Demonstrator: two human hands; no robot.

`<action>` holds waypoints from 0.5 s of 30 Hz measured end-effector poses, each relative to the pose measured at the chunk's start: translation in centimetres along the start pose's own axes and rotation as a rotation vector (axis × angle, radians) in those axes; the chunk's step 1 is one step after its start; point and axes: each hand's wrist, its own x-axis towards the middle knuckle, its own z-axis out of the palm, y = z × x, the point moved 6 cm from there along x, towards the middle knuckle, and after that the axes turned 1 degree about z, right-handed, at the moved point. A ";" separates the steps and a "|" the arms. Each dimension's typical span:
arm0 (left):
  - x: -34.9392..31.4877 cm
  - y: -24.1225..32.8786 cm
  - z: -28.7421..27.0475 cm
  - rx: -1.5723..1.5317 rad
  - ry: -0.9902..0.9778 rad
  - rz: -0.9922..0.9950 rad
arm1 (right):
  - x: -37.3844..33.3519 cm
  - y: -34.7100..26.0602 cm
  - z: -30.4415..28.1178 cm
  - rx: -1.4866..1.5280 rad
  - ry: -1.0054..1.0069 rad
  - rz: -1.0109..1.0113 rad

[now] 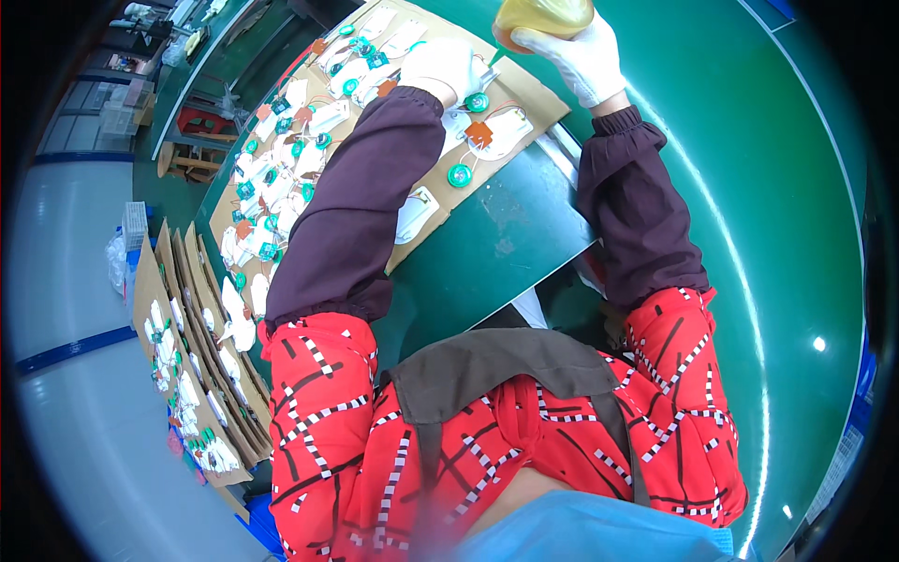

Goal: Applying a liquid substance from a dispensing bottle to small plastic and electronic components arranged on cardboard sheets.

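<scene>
In my right hand [582, 64], gloved in white, is a rounded, translucent yellowish bottle [548, 17], cut off by the top of the picture. My left hand [442, 67], also in a white glove, is over a cardboard sheet [433, 214]. Its fingers look curled in, and whatever they may hold is hidden beneath the hand. Rows of small white plastic parts [510, 133] with wires lie on that cardboard, along with green round pieces [459, 175] and orange-brown squares [478, 135]. One white oblong part [415, 215] lies near the sheet's close edge.
The cardboard rests on a green tabletop [506, 248], which stretches far to the right. At lower left, several cardboard sheets [192, 356] bearing similar parts stand side by side. A wooden stool [192, 161] and a white basket [135, 223] are farther left.
</scene>
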 end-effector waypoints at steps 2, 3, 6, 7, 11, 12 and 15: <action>-0.1 0.1 -0.1 0.018 0.001 0.019 | 0.1 0.4 -0.1 0.092 -0.009 0.001; -0.1 0.0 0.0 0.018 0.002 0.020 | 0.1 0.5 -0.2 0.069 -0.002 -0.007; 0.0 -0.2 0.3 0.023 -0.015 0.014 | 0.0 0.5 -0.2 -0.009 0.032 -0.017; 0.0 -0.4 0.4 0.018 0.005 0.014 | -0.1 0.5 -0.2 -0.065 0.060 -0.017; 0.3 -0.3 0.7 0.024 0.016 0.021 | 0.0 1.3 -0.5 -0.011 0.097 -0.036; 0.3 -0.2 0.7 0.023 0.017 0.022 | 0.1 1.5 -0.9 0.013 0.133 -0.073; 0.2 -0.3 0.6 0.020 0.020 0.000 | 0.3 1.6 -1.7 0.079 0.168 -0.092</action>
